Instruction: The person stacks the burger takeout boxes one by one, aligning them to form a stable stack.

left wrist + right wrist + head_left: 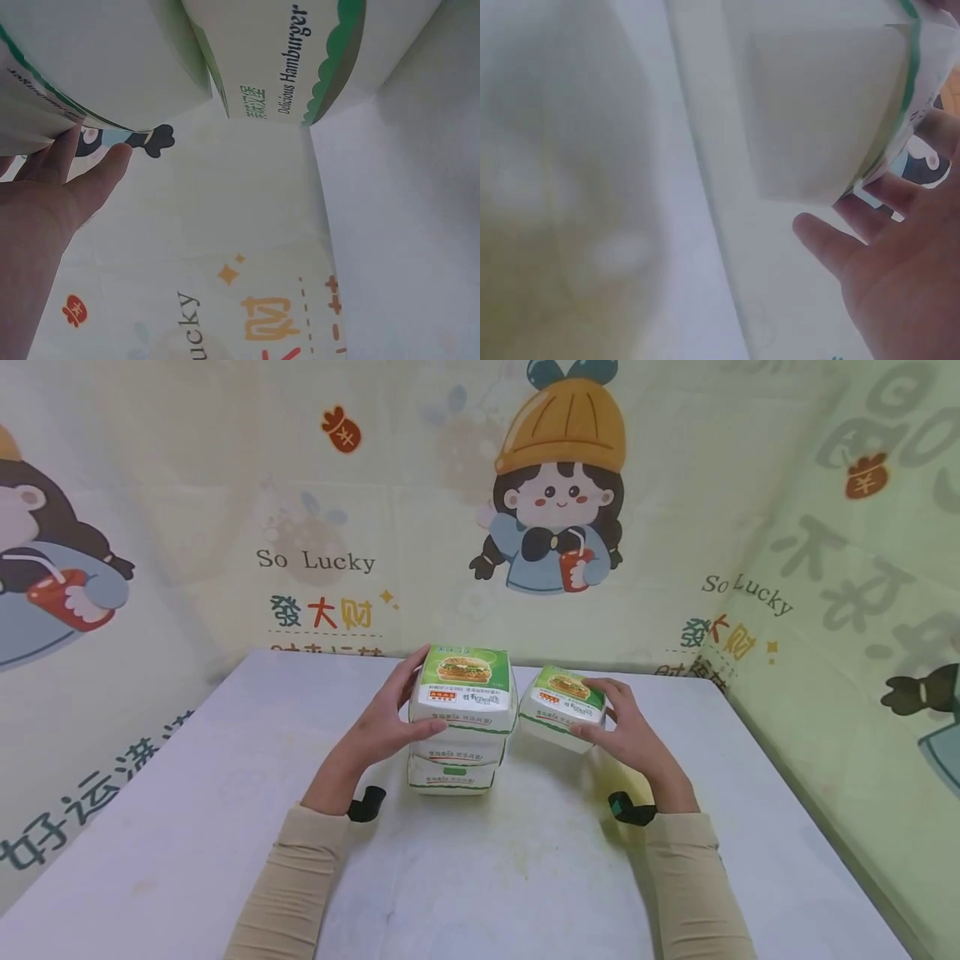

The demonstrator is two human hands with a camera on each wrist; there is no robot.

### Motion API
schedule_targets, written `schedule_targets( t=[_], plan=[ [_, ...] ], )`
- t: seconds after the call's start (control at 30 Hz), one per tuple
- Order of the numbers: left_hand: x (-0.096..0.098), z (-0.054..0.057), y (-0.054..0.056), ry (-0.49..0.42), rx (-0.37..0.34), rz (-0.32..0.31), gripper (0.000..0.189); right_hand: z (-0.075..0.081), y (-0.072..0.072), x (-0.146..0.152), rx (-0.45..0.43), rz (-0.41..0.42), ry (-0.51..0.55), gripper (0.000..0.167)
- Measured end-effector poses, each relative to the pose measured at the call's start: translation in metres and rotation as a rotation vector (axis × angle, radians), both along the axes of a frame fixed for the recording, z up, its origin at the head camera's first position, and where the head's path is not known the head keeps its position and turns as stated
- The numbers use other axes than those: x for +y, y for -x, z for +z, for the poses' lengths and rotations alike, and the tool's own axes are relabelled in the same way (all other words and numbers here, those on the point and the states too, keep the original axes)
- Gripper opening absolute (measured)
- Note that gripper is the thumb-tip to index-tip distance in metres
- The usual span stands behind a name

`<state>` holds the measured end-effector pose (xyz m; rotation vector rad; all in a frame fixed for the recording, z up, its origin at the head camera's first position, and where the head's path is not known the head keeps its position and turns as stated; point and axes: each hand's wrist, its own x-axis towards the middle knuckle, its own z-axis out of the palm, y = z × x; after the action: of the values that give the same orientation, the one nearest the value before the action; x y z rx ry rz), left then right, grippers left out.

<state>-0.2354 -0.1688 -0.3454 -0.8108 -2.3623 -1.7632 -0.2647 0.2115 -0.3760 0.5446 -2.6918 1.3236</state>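
Note:
A stack of green-and-white hamburger boxes stands on the table, with lower boxes (453, 770) under a top box (467, 685) that has a burger picture on its lid. My left hand (386, 717) grips the top box from its left side, thumb across the front. In the left wrist view its fingers touch the box wall, beside another box (292, 64). To the right of the stack, my right hand (621, 727) holds a similar hamburger box (562, 706), tilted and raised off the table. Its plain underside (817, 112) shows in the right wrist view.
The white table (480, 893) reaches back to a printed cloth (420, 485) with cartoon figures and lettering, which also hangs along both sides. Black wrist cameras (366, 804) jut inward from the wrists.

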Motion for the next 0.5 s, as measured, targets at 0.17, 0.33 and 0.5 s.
schedule_targets(
  t=[0.17, 0.33, 0.5],
  plan=[
    [0.000, 0.000, 0.000, 0.004, 0.003, 0.002, 0.098, 0.005, -0.002, 0.000, 0.025, 0.002, 0.053, 0.069],
    [0.000, 0.000, 0.000, 0.006, 0.001, 0.006, 0.097, 0.010, -0.004, -0.002, 0.030, 0.002, 0.077, 0.069],
    [0.000, 0.000, 0.001, 0.002, 0.003, 0.007, 0.097, 0.022, -0.012, -0.006, 0.041, -0.001, 0.082, 0.070]
  ],
)
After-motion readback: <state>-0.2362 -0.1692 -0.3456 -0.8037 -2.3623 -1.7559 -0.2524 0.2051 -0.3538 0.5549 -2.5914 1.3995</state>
